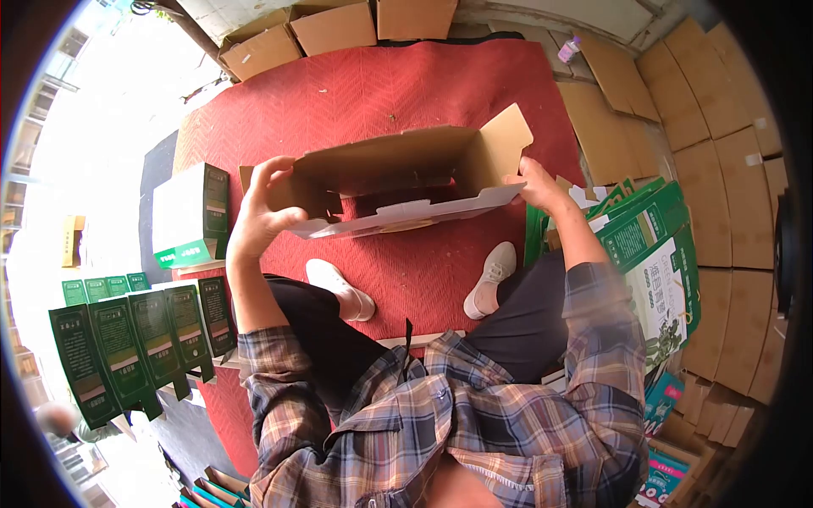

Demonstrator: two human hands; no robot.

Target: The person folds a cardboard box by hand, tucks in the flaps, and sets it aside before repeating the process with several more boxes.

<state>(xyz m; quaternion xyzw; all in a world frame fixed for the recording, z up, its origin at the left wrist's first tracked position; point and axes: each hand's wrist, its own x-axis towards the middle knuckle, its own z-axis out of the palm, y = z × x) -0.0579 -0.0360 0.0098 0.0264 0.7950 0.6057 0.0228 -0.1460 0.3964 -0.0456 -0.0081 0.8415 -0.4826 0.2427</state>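
Held over the red mat is an unfolded cardboard box (385, 161), brown inside with a pale printed outer face toward me. Its middle is hollow, and red mat shows through it. My left hand (264, 213) grips the box's left end, fingers on the far side and thumb at the near edge. At the right end, my right hand (540, 188) is closed on the corner beside a raised end flap (506, 135). Part of the right fingers is hidden by the box.
Green printed boxes (140, 339) stand in a row at the left, near a white-and-green box (190, 212). Flattened green cartons (652, 254) are piled at my right. Brown cartons (711, 169) line the right side; open brown boxes (334, 27) stand at the back. A bottle (569, 49) stands far right.
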